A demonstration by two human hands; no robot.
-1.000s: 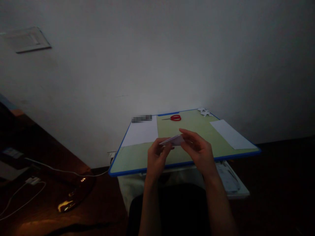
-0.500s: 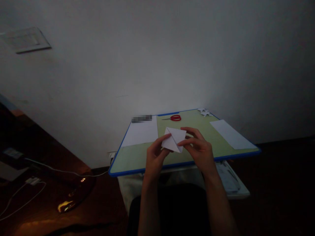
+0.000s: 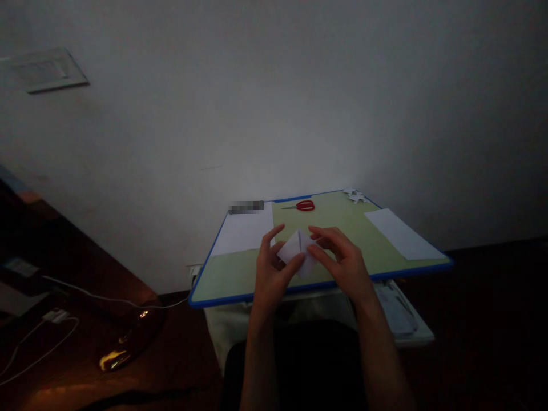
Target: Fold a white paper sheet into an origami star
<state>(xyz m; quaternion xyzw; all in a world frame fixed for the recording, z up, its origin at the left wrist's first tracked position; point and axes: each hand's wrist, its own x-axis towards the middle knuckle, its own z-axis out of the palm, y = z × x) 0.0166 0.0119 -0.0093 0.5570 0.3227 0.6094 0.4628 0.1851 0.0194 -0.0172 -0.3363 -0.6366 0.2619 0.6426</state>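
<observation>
A small folded white paper (image 3: 293, 246) is held between my two hands above the near part of the green tabletop (image 3: 329, 214). A crease or fold edge runs down its middle. My left hand (image 3: 272, 268) grips it from the left, thumb on its front face and index finger raised off it. From the right, my right hand (image 3: 342, 260) pinches the paper's edge between thumb and fingers. Beyond the hands lie red-handled scissors (image 3: 305, 205), blades pointing left.
A large white sheet (image 3: 244, 231) lies at the left of the table, with a blurred-out object (image 3: 246, 207) at its back edge. A white paper strip (image 3: 402, 234) lies at the right. Folded white paper pieces (image 3: 356, 196) sit in the back right corner, near the wall (image 3: 282, 103).
The folded paper has turned and tilted, its diagonal fold now nearly upright. My left thumb has come onto its front face, and my left index finger has lifted away.
</observation>
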